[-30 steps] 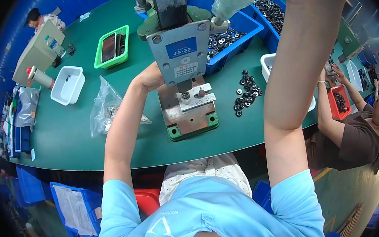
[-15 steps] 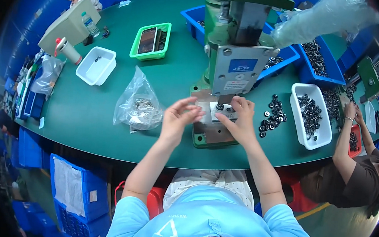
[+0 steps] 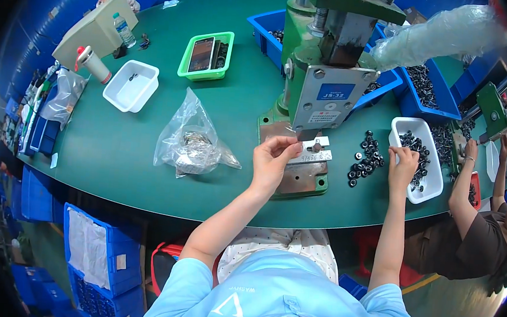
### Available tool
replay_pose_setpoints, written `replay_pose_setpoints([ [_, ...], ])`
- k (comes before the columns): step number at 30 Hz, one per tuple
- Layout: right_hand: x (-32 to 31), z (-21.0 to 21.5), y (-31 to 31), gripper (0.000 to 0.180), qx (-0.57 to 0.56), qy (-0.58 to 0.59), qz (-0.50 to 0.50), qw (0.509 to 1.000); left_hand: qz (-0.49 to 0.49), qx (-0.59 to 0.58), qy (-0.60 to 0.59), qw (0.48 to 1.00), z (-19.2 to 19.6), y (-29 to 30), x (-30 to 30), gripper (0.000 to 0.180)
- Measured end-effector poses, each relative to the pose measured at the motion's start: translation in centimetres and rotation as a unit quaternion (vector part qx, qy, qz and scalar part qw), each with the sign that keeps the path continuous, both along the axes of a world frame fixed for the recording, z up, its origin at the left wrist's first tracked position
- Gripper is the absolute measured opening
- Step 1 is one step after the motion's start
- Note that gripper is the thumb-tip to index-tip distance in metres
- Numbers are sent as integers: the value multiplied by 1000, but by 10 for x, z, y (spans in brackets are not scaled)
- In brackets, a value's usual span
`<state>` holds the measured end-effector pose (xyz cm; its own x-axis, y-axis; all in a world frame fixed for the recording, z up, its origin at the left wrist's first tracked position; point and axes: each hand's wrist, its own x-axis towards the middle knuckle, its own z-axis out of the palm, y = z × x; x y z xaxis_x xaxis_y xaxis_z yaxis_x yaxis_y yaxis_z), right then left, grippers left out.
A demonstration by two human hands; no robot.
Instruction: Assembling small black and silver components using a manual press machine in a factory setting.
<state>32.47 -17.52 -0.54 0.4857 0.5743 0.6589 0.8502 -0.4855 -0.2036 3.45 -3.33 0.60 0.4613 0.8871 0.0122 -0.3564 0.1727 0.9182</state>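
The left hand (image 3: 272, 160) hovers with curled fingers over the base plate (image 3: 308, 157) of the green press (image 3: 325, 75), thumb and fingertips close as if pinching, though anything between them is too small to tell. The right hand (image 3: 404, 161) reaches into the white tray (image 3: 436, 185) of black rings (image 3: 416, 148), fingers bent down among them; loose rings (image 3: 366, 161) lie between the hands, and a plastic bag (image 3: 192, 142) sits left of the left hand.
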Motion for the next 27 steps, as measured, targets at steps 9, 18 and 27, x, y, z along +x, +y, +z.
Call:
replay_pose_setpoints([
  [9, 9, 46, -19, 16, 207, 123, 44, 970, 1, -5, -15, 1000, -3, -3, -1, 13],
  [18, 31, 9, -51, 30, -23, 60, -26, 998, 15, -5, 0, 1000, 2, -5, 11, 13],
  [27, -13, 7, -31, 26, -44, 106, 24, 993, 52, 15, -91, 994, -2, -3, 20, 25],
])
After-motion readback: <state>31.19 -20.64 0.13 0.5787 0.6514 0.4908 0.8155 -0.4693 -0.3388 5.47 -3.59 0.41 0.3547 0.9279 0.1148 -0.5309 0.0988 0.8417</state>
